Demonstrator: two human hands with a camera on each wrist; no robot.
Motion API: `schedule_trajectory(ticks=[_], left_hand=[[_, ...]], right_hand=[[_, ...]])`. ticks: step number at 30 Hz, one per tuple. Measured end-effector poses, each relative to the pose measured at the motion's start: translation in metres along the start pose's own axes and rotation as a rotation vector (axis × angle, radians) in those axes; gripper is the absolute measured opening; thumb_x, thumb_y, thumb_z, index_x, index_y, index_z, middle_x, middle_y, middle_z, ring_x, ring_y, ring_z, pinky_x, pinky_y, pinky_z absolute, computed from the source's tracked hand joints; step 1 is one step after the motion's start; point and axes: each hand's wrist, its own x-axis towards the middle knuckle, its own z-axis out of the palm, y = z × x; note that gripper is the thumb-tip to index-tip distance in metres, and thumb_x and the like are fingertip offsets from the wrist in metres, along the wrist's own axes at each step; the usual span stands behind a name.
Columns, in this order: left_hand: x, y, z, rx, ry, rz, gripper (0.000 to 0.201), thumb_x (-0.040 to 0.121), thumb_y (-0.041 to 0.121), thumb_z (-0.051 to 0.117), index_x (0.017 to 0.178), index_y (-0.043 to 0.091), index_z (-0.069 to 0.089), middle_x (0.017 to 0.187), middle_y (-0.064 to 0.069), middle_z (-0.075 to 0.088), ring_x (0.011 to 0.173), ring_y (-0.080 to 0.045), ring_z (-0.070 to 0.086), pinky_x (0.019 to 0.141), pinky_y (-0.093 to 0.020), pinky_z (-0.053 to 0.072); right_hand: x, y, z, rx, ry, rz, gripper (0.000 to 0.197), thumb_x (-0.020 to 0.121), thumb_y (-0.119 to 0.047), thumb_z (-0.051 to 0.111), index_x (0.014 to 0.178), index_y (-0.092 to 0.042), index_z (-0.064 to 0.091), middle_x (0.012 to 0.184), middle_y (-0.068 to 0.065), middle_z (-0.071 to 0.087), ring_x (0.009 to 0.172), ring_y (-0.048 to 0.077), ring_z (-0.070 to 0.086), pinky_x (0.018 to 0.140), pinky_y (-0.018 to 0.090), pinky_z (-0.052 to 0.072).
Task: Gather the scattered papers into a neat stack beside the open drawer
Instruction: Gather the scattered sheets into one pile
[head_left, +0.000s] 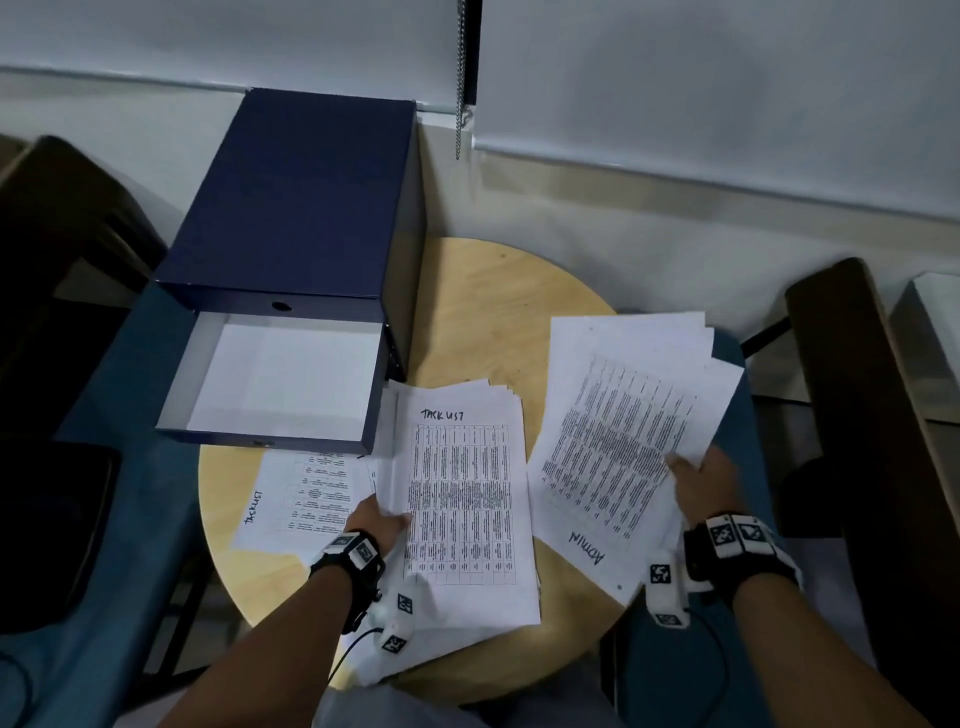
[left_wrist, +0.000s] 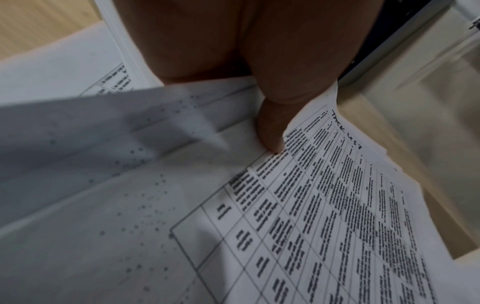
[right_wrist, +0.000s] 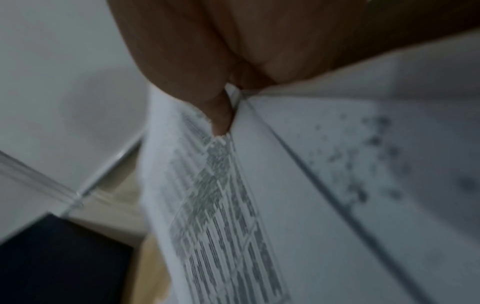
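A bundle of printed "task list" papers lies in the middle of the round wooden table, just right of the open drawer of a dark blue box. My left hand pinches the bundle's left edge, thumb on top. A second fanned bundle marked "admin" is at the right, raised off the table. My right hand grips its right edge with the thumb over the sheets. One more sheet lies flat under the drawer's front.
The dark blue drawer box stands at the table's back left against the wall. Dark chairs flank the table on both sides. A blind's bead chain hangs behind. Bare wood shows at the table's back and front left.
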Motion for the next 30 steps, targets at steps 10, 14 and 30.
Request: schedule_trajectory(ticks=[10, 14, 30], left_hand=[[0.0, 0.001, -0.004, 0.056, -0.014, 0.041, 0.045, 0.087, 0.026, 0.07, 0.124, 0.005, 0.057, 0.113, -0.015, 0.068, 0.088, -0.026, 0.057, 0.076, -0.032, 0.049], [-0.003, 0.003, -0.006, 0.05, -0.005, 0.035, 0.044, 0.085, 0.027, 0.071, 0.122, 0.007, 0.058, 0.11, -0.015, 0.07, 0.086, -0.026, 0.06, 0.077, -0.032, 0.051], [-0.012, 0.007, -0.015, -0.059, -0.079, 0.008, 0.028, 0.078, 0.033, 0.067, 0.096, 0.012, 0.07, 0.084, -0.006, 0.075, 0.079, -0.026, 0.071, 0.073, -0.037, 0.06]], right_hand=[[-0.002, -0.055, -0.016, 0.275, -0.14, -0.146, 0.025, 0.091, -0.006, 0.063, 0.116, -0.003, 0.065, 0.109, 0.009, 0.071, 0.103, 0.025, 0.068, 0.097, 0.048, 0.05], [-0.017, -0.085, -0.011, 0.466, -0.25, -0.156, 0.025, 0.092, -0.001, 0.057, 0.116, -0.001, 0.063, 0.1, -0.002, 0.075, 0.096, 0.011, 0.07, 0.082, 0.028, 0.058], [-0.053, 0.022, 0.111, -0.315, -0.362, 0.12, 0.036, 0.098, -0.021, 0.05, 0.13, -0.01, 0.061, 0.126, 0.013, 0.065, 0.11, 0.033, 0.062, 0.086, 0.031, 0.047]])
